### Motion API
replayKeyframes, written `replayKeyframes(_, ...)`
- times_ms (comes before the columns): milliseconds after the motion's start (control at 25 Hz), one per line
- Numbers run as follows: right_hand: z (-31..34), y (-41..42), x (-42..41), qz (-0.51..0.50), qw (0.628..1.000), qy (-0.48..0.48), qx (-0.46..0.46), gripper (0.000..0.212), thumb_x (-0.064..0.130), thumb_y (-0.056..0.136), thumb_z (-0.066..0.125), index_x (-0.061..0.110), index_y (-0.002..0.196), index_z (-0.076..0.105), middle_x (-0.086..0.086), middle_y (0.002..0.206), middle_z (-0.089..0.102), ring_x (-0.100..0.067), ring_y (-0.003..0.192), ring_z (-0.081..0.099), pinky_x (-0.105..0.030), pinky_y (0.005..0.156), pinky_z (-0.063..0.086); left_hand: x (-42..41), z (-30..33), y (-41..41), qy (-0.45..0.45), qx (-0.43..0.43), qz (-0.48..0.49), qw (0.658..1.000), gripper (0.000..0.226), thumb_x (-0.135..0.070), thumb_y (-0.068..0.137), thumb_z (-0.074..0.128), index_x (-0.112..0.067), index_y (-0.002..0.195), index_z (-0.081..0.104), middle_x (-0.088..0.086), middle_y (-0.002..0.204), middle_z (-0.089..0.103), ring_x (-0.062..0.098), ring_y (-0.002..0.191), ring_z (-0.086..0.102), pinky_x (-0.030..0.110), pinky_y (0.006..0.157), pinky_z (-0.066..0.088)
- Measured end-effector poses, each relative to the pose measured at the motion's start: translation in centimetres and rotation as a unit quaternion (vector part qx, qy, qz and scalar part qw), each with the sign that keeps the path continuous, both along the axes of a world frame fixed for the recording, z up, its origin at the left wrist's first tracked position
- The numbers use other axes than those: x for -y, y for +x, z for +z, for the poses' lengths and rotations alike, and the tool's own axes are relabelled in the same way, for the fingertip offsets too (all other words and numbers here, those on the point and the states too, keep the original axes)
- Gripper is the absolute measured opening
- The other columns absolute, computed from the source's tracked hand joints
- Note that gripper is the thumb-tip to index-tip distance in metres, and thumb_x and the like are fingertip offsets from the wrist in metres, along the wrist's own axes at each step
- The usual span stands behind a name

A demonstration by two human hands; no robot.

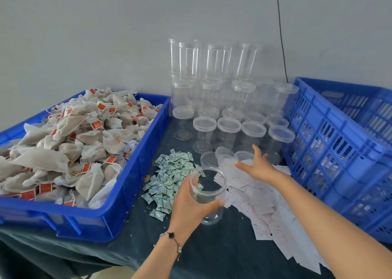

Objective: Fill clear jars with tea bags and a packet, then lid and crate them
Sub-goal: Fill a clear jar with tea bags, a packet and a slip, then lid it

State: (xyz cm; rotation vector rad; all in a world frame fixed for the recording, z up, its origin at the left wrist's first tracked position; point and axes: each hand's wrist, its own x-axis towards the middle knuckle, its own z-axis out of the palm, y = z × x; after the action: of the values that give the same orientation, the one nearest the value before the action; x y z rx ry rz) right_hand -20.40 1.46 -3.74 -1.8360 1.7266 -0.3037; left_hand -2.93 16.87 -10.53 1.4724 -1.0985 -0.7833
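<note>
My left hand (191, 202) grips an open, lidless clear jar (209, 194), tilted toward me above the dark cloth; it looks empty. My right hand (257, 166) reaches forward with fingers spread over loose clear lids (224, 154) and white paper slips (254, 200), holding nothing. A heap of small green-and-white packets (169, 177) lies just left of the jar. Tea bags with red tags (74, 143) fill the blue tray (135, 194) on the left. Lidded empty jars (229, 128) stand stacked at the back. The blue slotted crate (331, 151) stands on the right.
A grey wall rises behind the table, with a black cable (282, 34) hanging down it. Dark green cloth (212, 247) covers the table, with loose crumbs scattered near the packets. A bracelet sits on my left wrist.
</note>
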Motion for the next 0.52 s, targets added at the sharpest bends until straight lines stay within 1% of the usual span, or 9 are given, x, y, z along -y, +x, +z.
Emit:
replayKeyframes(40,0.0,0.4,0.0,0.012,1.000,-0.019,0.001,0.093,0.050,0.083,0.063,0.019,0.149,0.006,-0.018,0.156,0.006,-0.033,0.140,0.024,-0.043,0.107,0.028,0.3,0.5,0.3,-0.005,-0.013,0.028,1.000,0.080,-0.056,0.038,0.089,-0.055,0.105,0.046,-0.025,0.114,0.056,-0.009,0.108,0.053,0.011,0.086,0.043)
replayKeyframes(120,1.0,2.0,-0.1,0.041,0.996,-0.077,0.016,0.074,0.033,0.087,0.064,0.012,0.146,0.024,-0.014,0.151,0.026,-0.028,0.135,0.034,-0.036,0.104,0.032,1.0,1.9,1.2,-0.022,-0.022,0.079,0.996,0.079,-0.054,0.043,0.088,-0.050,0.108,0.044,-0.025,0.115,0.055,-0.007,0.107,0.052,0.011,0.086,0.041)
replayKeyframes(200,3.2,4.4,-0.5,0.101,0.987,-0.127,0.013,0.055,0.024,0.088,0.062,0.012,0.138,0.041,-0.010,0.142,0.042,-0.025,0.127,0.044,-0.030,0.096,0.036,1.9,3.8,2.6,-0.039,-0.017,0.104,0.994,0.081,-0.049,0.052,0.088,-0.045,0.117,0.040,-0.028,0.114,0.049,-0.012,0.105,0.047,0.006,0.083,0.034)
replayKeyframes(280,5.6,7.7,-1.4,0.166,0.972,-0.168,0.021,0.039,0.019,0.090,0.058,0.015,0.128,0.053,-0.004,0.134,0.053,-0.021,0.119,0.052,-0.025,0.089,0.037,2.5,5.7,4.5,-0.040,0.002,0.112,0.993,0.079,-0.047,0.057,0.087,-0.043,0.118,0.036,-0.033,0.107,0.043,-0.022,0.097,0.042,0.004,0.077,0.030)
replayKeyframes(320,6.9,9.4,-1.9,0.186,0.964,-0.190,0.030,0.031,0.016,0.091,0.055,0.016,0.122,0.059,-0.001,0.128,0.058,-0.019,0.114,0.055,-0.024,0.086,0.038,2.6,6.4,5.3,-0.034,0.016,0.116,0.993,0.078,-0.046,0.059,0.086,-0.043,0.117,0.034,-0.034,0.104,0.040,-0.022,0.094,0.042,0.003,0.074,0.030)
replayKeyframes(400,9.0,13.1,-3.0,0.213,0.948,-0.229,0.053,0.020,0.012,0.092,0.050,0.020,0.103,0.066,0.002,0.111,0.066,-0.016,0.103,0.060,-0.026,0.085,0.042,2.3,6.8,6.5,-0.019,0.040,0.131,0.990,0.078,-0.046,0.060,0.086,-0.041,0.120,0.036,-0.032,0.105,0.040,-0.014,0.094,0.045,0.004,0.073,0.031)
replayKeyframes(440,9.6,15.1,-3.6,0.230,0.943,-0.231,0.075,0.020,0.010,0.093,0.049,0.022,0.095,0.066,0.003,0.101,0.068,-0.014,0.097,0.062,-0.028,0.086,0.046,1.9,6.5,6.9,-0.011,0.048,0.135,0.990,0.079,-0.046,0.060,0.086,-0.039,0.122,0.039,-0.030,0.107,0.043,-0.010,0.097,0.046,0.005,0.074,0.034)
replayKeyframes(480,9.8,17.0,-4.2,0.254,0.937,-0.219,0.096,0.020,0.009,0.093,0.049,0.022,0.091,0.064,0.003,0.095,0.067,-0.012,0.092,0.063,-0.029,0.086,0.048,1.6,6.0,7.0,-0.006,0.050,0.135,0.990,0.078,-0.046,0.059,0.086,-0.040,0.123,0.040,-0.029,0.109,0.047,-0.008,0.099,0.049,0.008,0.076,0.039)
replayKeyframes(520,9.8,19.0,-4.9,0.286,0.930,-0.207,0.102,0.019,0.009,0.093,0.049,0.020,0.093,0.064,0.003,0.094,0.067,-0.010,0.089,0.063,-0.028,0.084,0.050,1.2,5.5,7.0,-0.004,0.041,0.137,0.990,0.076,-0.045,0.059,0.086,-0.042,0.120,0.040,-0.029,0.110,0.050,-0.009,0.100,0.052,0.009,0.079,0.043)
